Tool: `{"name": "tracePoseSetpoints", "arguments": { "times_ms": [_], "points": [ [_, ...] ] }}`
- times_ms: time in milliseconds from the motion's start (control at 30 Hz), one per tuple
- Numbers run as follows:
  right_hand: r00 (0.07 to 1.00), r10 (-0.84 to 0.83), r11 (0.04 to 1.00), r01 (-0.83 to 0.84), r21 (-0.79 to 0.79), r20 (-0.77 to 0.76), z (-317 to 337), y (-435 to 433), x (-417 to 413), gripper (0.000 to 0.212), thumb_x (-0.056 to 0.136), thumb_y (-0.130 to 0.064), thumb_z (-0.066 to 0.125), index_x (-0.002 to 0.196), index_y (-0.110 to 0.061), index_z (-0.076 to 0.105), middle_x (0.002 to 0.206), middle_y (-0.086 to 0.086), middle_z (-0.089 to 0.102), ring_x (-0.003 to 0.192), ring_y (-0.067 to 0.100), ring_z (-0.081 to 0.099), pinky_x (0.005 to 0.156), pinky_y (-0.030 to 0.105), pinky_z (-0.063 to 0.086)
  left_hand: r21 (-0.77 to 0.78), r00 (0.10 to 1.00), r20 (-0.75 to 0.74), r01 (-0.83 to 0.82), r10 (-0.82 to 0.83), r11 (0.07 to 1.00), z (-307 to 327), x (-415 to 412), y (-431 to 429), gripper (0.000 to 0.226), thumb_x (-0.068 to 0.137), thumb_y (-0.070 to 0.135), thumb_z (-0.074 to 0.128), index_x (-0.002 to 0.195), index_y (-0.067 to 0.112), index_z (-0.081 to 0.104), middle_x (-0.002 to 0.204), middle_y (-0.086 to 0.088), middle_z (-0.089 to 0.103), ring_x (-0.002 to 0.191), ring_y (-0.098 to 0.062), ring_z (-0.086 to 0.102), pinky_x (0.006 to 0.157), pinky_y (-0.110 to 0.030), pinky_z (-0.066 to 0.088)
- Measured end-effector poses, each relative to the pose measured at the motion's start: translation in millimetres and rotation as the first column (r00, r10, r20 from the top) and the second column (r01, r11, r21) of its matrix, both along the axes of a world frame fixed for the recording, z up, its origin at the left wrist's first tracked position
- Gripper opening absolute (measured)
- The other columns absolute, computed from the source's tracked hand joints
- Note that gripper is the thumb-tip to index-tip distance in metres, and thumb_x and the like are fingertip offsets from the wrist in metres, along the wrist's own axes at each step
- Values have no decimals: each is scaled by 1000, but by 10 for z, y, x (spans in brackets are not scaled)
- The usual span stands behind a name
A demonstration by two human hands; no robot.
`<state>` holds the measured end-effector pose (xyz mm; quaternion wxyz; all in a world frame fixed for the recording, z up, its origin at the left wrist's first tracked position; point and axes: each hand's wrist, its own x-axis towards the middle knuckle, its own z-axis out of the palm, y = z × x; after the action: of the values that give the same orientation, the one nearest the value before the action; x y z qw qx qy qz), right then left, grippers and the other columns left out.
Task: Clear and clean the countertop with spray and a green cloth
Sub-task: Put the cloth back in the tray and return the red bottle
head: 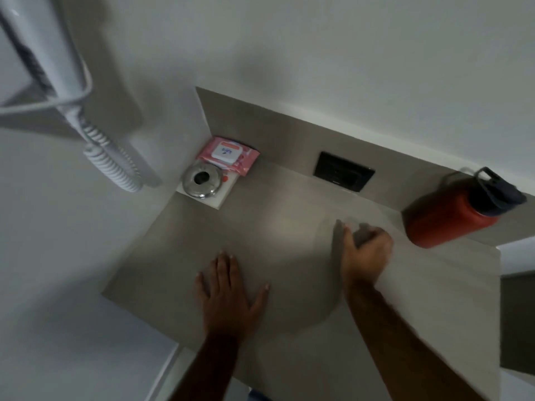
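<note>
The grey countertop [260,227] fills the middle of the head view. My left hand [228,296] lies flat on it near the front edge, fingers spread and holding nothing. My right hand [366,256] sits further right and is curled around a small bunched cloth [362,235], pressed to the counter. The cloth is blurred and looks greyish in this light. No spray bottle is in view.
In the back left corner lie a pink wipes pack [228,154] and a round steel lid [201,180] on a white box. A black wall plate [343,172] is on the backsplash. A red bottle [454,215] stands at the right. A coiled cord [113,160] hangs at the left.
</note>
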<state>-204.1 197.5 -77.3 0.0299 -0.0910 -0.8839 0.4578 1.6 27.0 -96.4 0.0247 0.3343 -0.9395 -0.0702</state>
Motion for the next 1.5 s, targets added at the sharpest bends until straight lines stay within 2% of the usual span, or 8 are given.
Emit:
{"name": "tracePoseSetpoints", "arguments": {
  "times_ms": [133, 233, 400, 500, 667, 967, 1233, 1500],
  "points": [
    [913, 384, 922, -371, 106, -139, 231, -1082, -211, 40, 94, -39, 69, 119, -10, 62, 118, 16, 62, 114, 35, 58, 103, 45, 47, -39, 996, -82, 20, -23, 999, 121, -291, -672, 66, 91, 59, 44, 119, 3, 64, 127, -20, 62, 113, -39, 60, 93, -49, 45],
    [661, 714, 697, -637, 329, -233, 229, -1840, -437, 54, 90, -36, 67, 132, -2, 62, 129, 25, 64, 122, 43, 60, 107, 52, 50, -38, 981, -181, 59, -64, 998, 197, -633, -1326, 57, 93, 45, 45, 126, 1, 60, 128, -22, 62, 115, -42, 58, 92, -49, 50],
    [394, 919, 339, -752, 565, -26, 184, -2637, -728, 67, 96, -27, 63, 154, 0, 41, 160, 23, 42, 150, 41, 37, 124, 52, 29, -40, 962, -124, 241, -245, 970, 242, -1137, -1971, 61, 86, 41, 51, 134, 3, 57, 135, -19, 60, 126, -40, 55, 102, -53, 47],
    [420, 907, 308, -709, 634, 29, 118, -2749, -746, 58, 103, -15, 46, 156, 3, 34, 163, 26, 35, 153, 41, 33, 127, 47, 20, -69, 969, -26, 242, -245, 968, 206, -1205, -2005, 59, 87, 35, 67, 139, 9, 55, 145, -12, 55, 139, -32, 45, 109, -67, 30],
    [432, 880, 447, -608, 656, -199, 124, -2418, -613, 48, 86, -4, 40, 121, 15, 66, 120, 36, 69, 110, 50, 71, 97, 56, 54, -34, 980, -83, 181, -183, 983, 287, -1120, -1924, 51, 93, 19, 66, 141, 8, 55, 146, -15, 55, 141, -30, 44, 116, -66, 19],
    [702, 660, 680, -405, 611, -269, -168, -350, -356, 64, 88, -6, 79, 146, 2, 53, 149, 26, 55, 137, 41, 56, 118, 54, 40, 24, 870, -255, 442, -422, 897, 230, -1039, -1168, 52, 93, 30, 43, 139, 9, 56, 143, -12, 58, 134, -26, 49, 111, -54, 36],
    [804, 595, 557, -390, 733, -24, -92, 371, -446, 62, 97, -23, 25, 150, 2, 46, 156, 26, 46, 146, 44, 45, 122, 56, 26, 64, 792, -223, 593, -568, 803, 130, -1635, -599, 51, 84, 13, 58, 134, 4, 60, 136, -17, 62, 129, -34, 57, 107, -58, 41],
    [798, 602, 477, -388, 789, 29, -195, 39, -309, 85, 102, -66, 29, 164, -11, 18, 172, 16, 17, 161, 32, 14, 130, 52, 17, 34, 805, -241, 565, -542, 824, 37, -2066, -608, 57, 82, -2, 70, 138, 3, 56, 147, -19, 48, 131, -40, 48, 110, -49, 44]
  ]
}}
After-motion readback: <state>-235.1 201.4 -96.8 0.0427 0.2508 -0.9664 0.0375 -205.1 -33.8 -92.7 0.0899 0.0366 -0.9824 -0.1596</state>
